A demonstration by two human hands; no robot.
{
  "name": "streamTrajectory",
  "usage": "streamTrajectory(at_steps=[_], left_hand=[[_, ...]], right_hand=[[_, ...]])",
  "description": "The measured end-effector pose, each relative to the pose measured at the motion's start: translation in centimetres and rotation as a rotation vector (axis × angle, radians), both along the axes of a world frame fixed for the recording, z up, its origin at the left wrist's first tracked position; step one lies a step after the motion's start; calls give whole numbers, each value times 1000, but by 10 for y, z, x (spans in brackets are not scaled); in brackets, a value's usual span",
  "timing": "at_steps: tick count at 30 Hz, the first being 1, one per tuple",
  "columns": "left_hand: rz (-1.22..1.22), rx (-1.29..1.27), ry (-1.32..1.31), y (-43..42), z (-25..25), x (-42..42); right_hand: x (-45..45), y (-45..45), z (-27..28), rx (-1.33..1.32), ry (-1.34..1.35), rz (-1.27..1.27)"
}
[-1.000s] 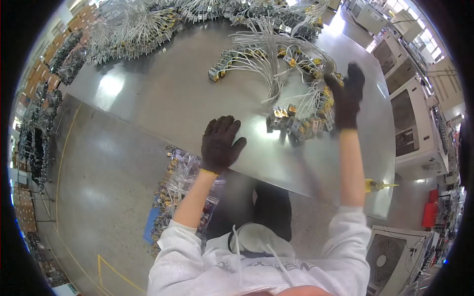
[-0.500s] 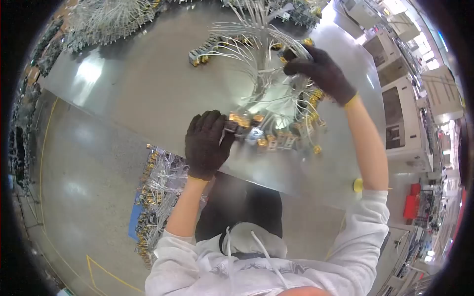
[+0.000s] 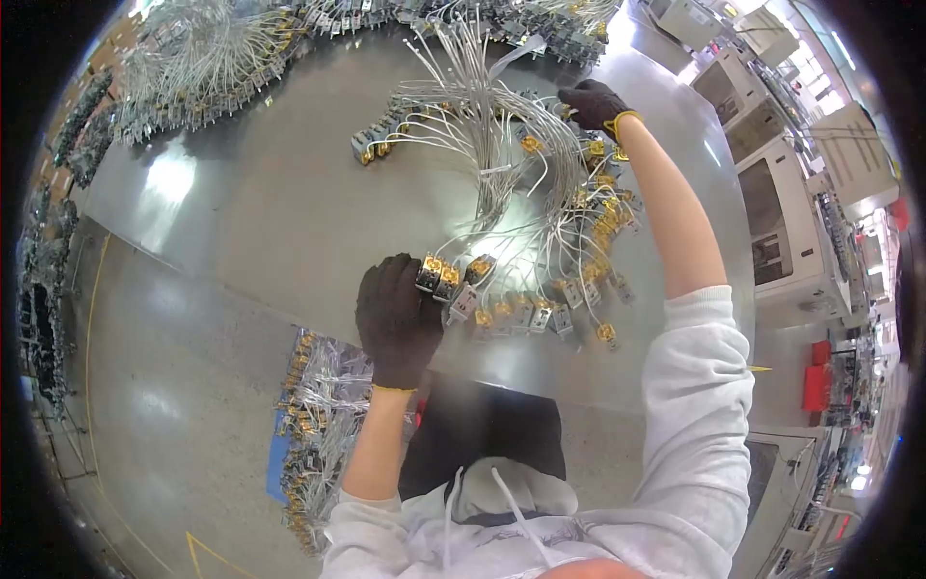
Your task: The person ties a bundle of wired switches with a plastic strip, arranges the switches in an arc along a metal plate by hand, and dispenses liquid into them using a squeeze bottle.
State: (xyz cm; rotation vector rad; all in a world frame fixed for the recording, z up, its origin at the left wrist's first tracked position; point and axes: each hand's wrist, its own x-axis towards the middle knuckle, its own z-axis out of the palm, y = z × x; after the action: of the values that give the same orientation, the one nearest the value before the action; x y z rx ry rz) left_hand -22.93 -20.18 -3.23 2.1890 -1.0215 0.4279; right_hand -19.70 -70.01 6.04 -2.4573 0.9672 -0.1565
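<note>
Sleeves: white, one to each side; the right sleeve (image 3: 704, 357) reaches much farther over the desk (image 3: 280, 203).
Heap beside the person: clear-wired harnesses (image 3: 328, 405) lie to the left, outside the desk's near edge, with something blue (image 3: 276, 473) showing along their side.
Left hand: dark-gloved (image 3: 397, 320), back upward, fingers bent together beside the end of the near row; it appears to touch the black-sided connectors (image 3: 439, 277), but whether it pinches them I cannot tell.
Near row: grey connectors (image 3: 526, 315) with gold-coloured parts fan out rightward from there, some tilted.
Wire harness: it lies on the desk between the hands, its clear wires (image 3: 482, 111) gathered by a pale band (image 3: 495, 170) and its connector rows curving out to both sides.
Step in hand: judging by the spread hold, arranging this harness flat on the desk.
Next move calls for: both ends kept under control, so that no wires cross or snag.
Right hand: dark-gloved (image 3: 596, 104), at the harness's far right, fingers partly curled; what lies inside them is hidden.
Far edge: more harnesses (image 3: 207, 72) are piled along the desk.
Beyond, right: pale box-like machines (image 3: 786, 241) and a red bin (image 3: 817, 381).
</note>
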Motion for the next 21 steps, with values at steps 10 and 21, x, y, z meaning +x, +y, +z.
streamTrajectory(at_steps=[10, 21], left_hand=[[8, 20, 19, -1, 4, 2], [11, -16, -30, -1, 0, 1]], right_hand=[[-59, -8, 61, 435, -598, 269], [-173, -74, 46, -320, 94, 75]])
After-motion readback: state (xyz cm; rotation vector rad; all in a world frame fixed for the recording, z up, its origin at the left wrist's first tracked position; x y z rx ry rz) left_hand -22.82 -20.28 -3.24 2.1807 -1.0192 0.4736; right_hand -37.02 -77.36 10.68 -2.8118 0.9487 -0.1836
